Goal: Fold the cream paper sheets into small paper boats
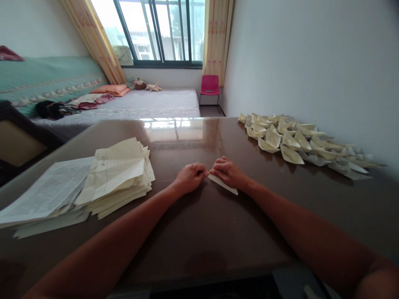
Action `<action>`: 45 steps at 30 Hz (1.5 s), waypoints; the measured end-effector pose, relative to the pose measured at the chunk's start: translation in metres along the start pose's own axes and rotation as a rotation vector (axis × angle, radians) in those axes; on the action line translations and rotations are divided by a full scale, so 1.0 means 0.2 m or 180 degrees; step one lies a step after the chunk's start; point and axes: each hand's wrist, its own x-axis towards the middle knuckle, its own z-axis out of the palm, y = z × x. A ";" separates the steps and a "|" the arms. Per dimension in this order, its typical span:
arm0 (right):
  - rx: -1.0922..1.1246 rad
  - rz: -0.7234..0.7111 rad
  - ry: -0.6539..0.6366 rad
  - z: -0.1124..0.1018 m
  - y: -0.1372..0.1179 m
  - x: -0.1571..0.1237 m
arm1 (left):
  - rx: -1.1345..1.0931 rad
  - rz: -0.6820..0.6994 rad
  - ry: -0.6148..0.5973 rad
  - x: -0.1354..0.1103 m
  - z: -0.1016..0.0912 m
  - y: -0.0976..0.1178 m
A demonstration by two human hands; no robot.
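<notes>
In the middle of the table, a narrow piece of folded cream paper lies slanted under my hands. My left hand is closed, its thumb and fingertips pinching the paper's left tip. Fingers curled, my right hand grips the same paper along its upper edge and covers part of it. The two sets of fingertips nearly meet. To the left sits a stack of cream paper sheets, beside a pile of printed sheets. Many folded paper boats stand grouped at the right.
The brown glossy table reaches toward a bed with a pillow and soft toys. A pink chair stands under the curtain. Along the right runs a white wall. A dark chair back borders the left.
</notes>
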 end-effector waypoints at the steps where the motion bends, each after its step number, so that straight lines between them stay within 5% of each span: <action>1: -0.0006 0.0010 0.0001 0.00 0.00 0.00 | -0.0025 0.0006 0.0032 0.00 0.00 0.00; 8: -0.0547 0.0296 0.1000 -0.08 -0.02 0.00 | -0.0458 -0.0448 0.0299 0.01 -0.05 -0.05; 14: -0.0654 -0.0129 0.0228 -0.06 -0.12 -0.04 | -0.0677 -0.0385 0.0398 0.01 -0.05 -0.05; 20: -0.0054 -0.0142 -0.0102 -0.05 -0.08 -0.05 | -0.0395 -0.0059 0.0435 0.00 -0.03 -0.03; 29: 0.0113 -0.0360 -0.0275 -0.07 -0.06 -0.03 | -0.0241 0.0136 0.0602 -0.01 0.00 -0.04; 45: 0.1020 0.0092 -0.0651 -0.10 0.02 -0.02 | -0.0323 0.0321 0.0538 -0.01 0.01 -0.05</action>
